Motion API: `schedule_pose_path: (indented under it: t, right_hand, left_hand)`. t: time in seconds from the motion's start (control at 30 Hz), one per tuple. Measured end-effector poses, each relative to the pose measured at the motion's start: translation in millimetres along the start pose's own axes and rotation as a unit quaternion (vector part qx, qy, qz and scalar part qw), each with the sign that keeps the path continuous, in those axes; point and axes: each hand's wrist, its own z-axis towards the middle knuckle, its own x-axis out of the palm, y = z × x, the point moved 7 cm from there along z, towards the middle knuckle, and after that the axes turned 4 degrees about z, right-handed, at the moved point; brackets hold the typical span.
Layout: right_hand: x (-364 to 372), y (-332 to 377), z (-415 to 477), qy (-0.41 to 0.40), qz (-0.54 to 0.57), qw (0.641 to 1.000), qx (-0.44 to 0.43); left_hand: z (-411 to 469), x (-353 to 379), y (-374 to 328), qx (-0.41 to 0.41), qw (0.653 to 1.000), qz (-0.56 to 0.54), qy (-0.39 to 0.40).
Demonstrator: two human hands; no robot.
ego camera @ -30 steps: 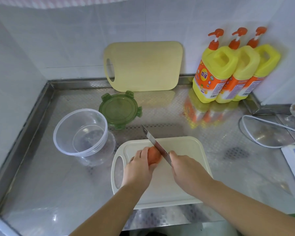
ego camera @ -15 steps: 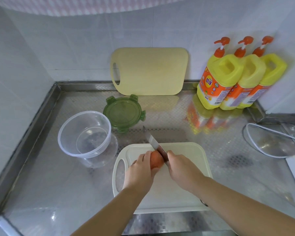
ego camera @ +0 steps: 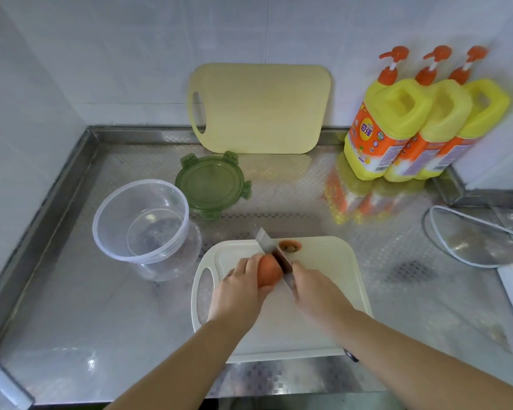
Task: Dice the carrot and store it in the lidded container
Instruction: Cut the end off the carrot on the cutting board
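At the near edge of the steel tabletop [ego camera: 86,306], two bare forearms reach forward over a white cutting board [ego camera: 332,267] that lies flat with its handle hole to the left. On the board, the left hand [ego camera: 237,294] has its fingers [ego camera: 249,266] curled over the near side of the carrot [ego camera: 268,272], pinning it to the board. Just to the right, the right hand [ego camera: 317,291] is wrapped around the handle of a knife [ego camera: 274,251], fingers clamped on it; the blade runs up and to the left, standing along the carrot's right side with its tip past the board's far edge. Just beyond the blade, a small round carrot end [ego camera: 290,247] lies apart from the carrot near the board's far edge. Left of the board and a little farther back stands a clear round container [ego camera: 139,220], open at the top with nothing in it. Behind it and to its right, a green lid [ego camera: 211,184] with snap tabs lies flat on the tabletop. Farther back, a pale yellow cutting board [ego camera: 261,108] leans upright against the tiled wall. To the right, three yellow pump bottles [ego camera: 388,128] with orange labels stand in a row at the wall, touching one another. A white cable [ego camera: 471,229] loops across the tabletop on the right.
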Motion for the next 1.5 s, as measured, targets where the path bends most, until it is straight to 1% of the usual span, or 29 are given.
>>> schedule_pose_path:
  t: [0.13, 0.23, 0.3, 0.43, 0.5, 0.73, 0.8, 0.9, 1.03, 1.13, 1.23, 1.27, 1.33, 1.4, 1.43, 1.5]
  right_hand:
    - [-30, -11, 1, -0.044, -0.015, 0.999, 0.011]
    - [-57, -21, -4, -0.081, -0.018, 0.996, -0.011]
    - [-66, -27, -7, -0.071, -0.008, 0.997, -0.022]
    - [-58, -35, -5, -0.001, -0.052, 0.998, -0.039]
    - [-51, -39, -2, 0.012, -0.058, 0.997, -0.039]
    - [-74, -61, 22, -0.048, -0.058, 0.997, 0.024]
    - [-78, -62, 28, -0.056, -0.046, 0.997, 0.033]
    - [-83, -60, 33, -0.077, -0.020, 0.996, 0.037]
    - [-83, -50, 28, -0.105, 0.023, 0.994, 0.021]
    - [-86, -46, 20, -0.137, 0.037, 0.990, 0.025]
    - [-90, -45, 19, -0.145, 0.062, 0.987, 0.038]
    - [-91, -45, 20, -0.141, 0.074, 0.986, 0.040]
    - [-93, -44, 21, -0.128, 0.101, 0.986, 0.047]
    - [-93, -44, 22, -0.116, 0.155, 0.979, 0.059]
    - [-94, -43, 23, -0.113, 0.185, 0.974, 0.066]
    - [-96, -43, 24, -0.119, 0.215, 0.966, 0.081]
  left_hand:
    - [-3, -1, 11, -0.026, 0.996, -0.080, 0.019]
    - [-9, -5, 16, -0.024, 0.992, -0.118, 0.020]
    - [-11, -8, 17, -0.014, 0.990, -0.141, 0.013]
    - [-15, -10, 14, 0.018, 0.985, -0.172, -0.005]
    - [-15, -12, 14, 0.023, 0.982, -0.185, -0.014]
    - [-10, -20, 14, 0.013, 0.978, -0.204, -0.039]
    - [-7, -20, 16, -0.010, 0.978, -0.205, -0.039]
    - [-4, -17, 18, -0.076, 0.977, -0.199, -0.018]
    - [2, -9, 14, -0.153, 0.971, -0.180, 0.040]
    - [7, 2, 9, -0.168, 0.969, -0.160, 0.088]
    - [11, 7, 3, -0.137, 0.978, -0.097, 0.127]
    - [14, 4, 0, -0.118, 0.982, -0.066, 0.128]
    - [26, -9, -13, -0.059, 0.994, -0.018, 0.092]
    - [40, -20, -37, 0.034, 0.997, 0.028, 0.057]
    - [47, -20, -49, 0.074, 0.994, 0.054, 0.053]
    - [58, -13, -68, 0.104, 0.989, 0.081, 0.068]
